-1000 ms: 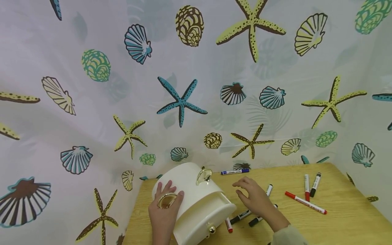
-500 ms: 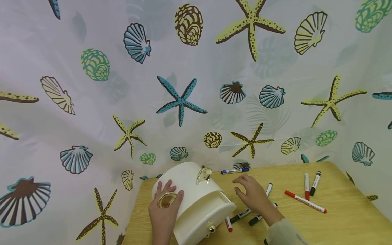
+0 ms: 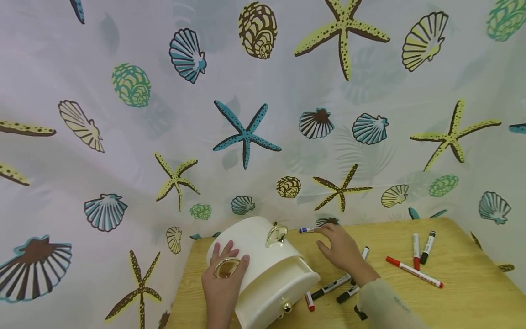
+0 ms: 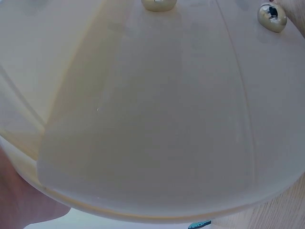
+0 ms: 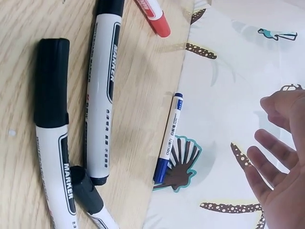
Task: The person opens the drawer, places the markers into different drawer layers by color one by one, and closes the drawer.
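A rounded white drawer box (image 3: 255,242) with gold knobs and gold rings stands at the table's left, its front drawer (image 3: 277,292) pulled out. My left hand (image 3: 223,281) rests on top of it, fingers spread around a gold ring (image 3: 226,267). In the left wrist view, only part of that hand (image 4: 28,205) shows at the box's edge. My right hand (image 3: 341,246) hovers near a blue-capped marker (image 3: 308,230) at the table's back edge. The right wrist view shows this hand (image 5: 281,167) with loosely bent fingers, apart from the blue-capped marker (image 5: 168,138).
Several black-capped markers (image 3: 330,287) lie beneath and beside the right forearm. A red-capped marker (image 3: 415,272) and two more markers lie at the right. Another red-tipped marker (image 3: 309,301) sits beside the drawer. A shell-printed curtain (image 3: 263,114) hangs behind the table (image 3: 464,292).
My right hand has moved slightly forward and now partly covers the blue-capped marker in the head view. The left hand and the box have stayed in place.
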The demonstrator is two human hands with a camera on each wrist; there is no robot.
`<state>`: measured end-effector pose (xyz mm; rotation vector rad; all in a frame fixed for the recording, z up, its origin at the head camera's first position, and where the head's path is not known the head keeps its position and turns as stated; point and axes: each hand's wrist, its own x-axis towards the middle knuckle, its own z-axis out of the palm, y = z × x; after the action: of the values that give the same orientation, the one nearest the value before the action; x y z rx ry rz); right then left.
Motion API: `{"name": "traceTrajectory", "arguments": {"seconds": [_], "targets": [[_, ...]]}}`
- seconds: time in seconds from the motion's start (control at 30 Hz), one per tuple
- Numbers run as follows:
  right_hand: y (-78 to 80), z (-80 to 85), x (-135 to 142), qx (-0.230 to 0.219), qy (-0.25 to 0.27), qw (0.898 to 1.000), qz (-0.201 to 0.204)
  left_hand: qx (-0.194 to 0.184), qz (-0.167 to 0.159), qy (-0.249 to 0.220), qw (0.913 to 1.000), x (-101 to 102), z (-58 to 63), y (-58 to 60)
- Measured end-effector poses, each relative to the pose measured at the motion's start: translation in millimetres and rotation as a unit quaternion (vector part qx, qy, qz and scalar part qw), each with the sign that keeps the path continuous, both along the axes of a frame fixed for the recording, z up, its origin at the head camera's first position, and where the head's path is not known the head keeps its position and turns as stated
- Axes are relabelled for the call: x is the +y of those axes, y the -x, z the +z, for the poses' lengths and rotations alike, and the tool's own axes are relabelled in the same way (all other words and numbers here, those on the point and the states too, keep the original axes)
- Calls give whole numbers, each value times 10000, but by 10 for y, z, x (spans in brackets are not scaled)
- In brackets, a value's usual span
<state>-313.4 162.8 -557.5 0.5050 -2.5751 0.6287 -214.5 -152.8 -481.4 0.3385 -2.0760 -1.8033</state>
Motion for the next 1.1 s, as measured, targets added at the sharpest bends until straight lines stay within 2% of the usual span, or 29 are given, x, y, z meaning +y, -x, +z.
{"name": "traceTrajectory", "arguments": {"seconds": [0.17, 0.6, 0.77, 0.93, 1.1], "targets": [[81, -31, 27, -6, 64, 10000, -25, 8, 11, 4, 10000, 15, 23, -2], [354, -176, -3, -444, -118, 9989, -30, 48, 50, 6, 10000, 11, -7, 22], [443, -250, 27, -864, -431, 9950, -238, -103, -3, 45, 9999, 28, -16, 24], [513, -319, -40, -1469, -491, 9879, -7, -299, 144, 172, 9993, -40, 9, -20], [570, -378, -10, -1853, -626, 9807, -81, -313, -16, 25, 9995, -11, 14, -14]]}}
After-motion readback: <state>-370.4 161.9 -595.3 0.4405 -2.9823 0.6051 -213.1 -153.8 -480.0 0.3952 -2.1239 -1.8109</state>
